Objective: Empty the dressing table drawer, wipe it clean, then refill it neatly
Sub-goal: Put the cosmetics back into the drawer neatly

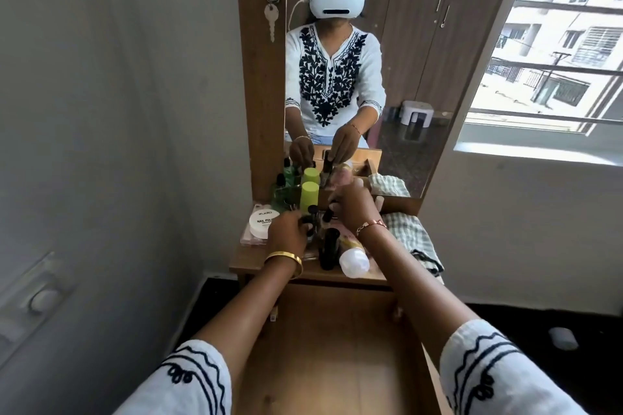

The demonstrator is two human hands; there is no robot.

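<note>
Below the mirror, on the dressing table top, cosmetics crowd the left and middle: a white nail-polish tub at the left edge, two lime-capped bottles at the back, black tubes near the front edge. The drawer stands pulled out and bare. The left hand curls round a small dark bottle; the right hand pinches something, too blurred to name. A checked cloth lies at the right edge.

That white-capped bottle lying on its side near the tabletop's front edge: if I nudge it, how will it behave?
The white-capped bottle lies on its side, and its rounded cap suggests it would probably roll rather than slide. It sits near the wooden tabletop's front edge, above the open drawer, so it might drop in. It looks like plastic, so likely light and not fragile.
</note>
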